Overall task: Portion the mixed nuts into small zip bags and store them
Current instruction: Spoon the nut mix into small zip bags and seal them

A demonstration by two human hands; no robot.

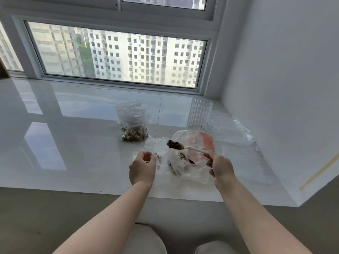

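Note:
My left hand (142, 168) pinches the edge of a small clear zip bag (156, 146) held just above the white sill; a few nuts lie in its lower corner. My right hand (220, 166) grips the handle of a white spoon (195, 149) heaped with dark mixed nuts (174, 144), held over the small bag's mouth. Under the spoon lies the large plastic nut bag (194, 162) with a red print and nuts inside. Farther back lie filled zip bags of nuts (134, 134), stacked on one another.
A clear ribbed glass (200, 114) stands behind the large bag. Loose clear plastic bags (236, 136) lie at the right by the wall. The glossy white sill (73, 134) runs along a window; its front edge is near my forearms. My knees show below.

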